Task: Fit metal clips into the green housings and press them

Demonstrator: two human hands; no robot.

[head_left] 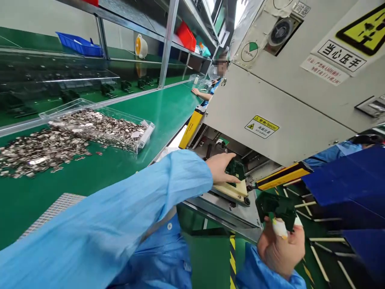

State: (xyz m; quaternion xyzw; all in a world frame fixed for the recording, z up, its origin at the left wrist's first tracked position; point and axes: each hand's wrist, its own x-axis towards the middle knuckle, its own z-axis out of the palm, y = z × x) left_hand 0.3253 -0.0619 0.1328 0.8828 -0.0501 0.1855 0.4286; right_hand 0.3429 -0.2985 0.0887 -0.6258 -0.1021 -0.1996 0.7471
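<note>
My left hand (221, 167), in a light blue sleeve, reaches under the grey press machine (270, 116) and grips a dark green plastic part (236, 169) sitting on a cream fixture block (233, 190). My right hand (281, 249), with tape on a finger, holds a second dark green plastic part (275, 206) low in front of the machine's metal base plate (225, 210).
A pile of small shiny metal pieces (45, 146) spills from a clear tray (132, 128) on the green bench at left. Yellow light-curtain bars (191, 128) (282, 176) flank the press opening. Blue bins (345, 188) stand at right. Another person's arm (201, 94) rests farther along the bench.
</note>
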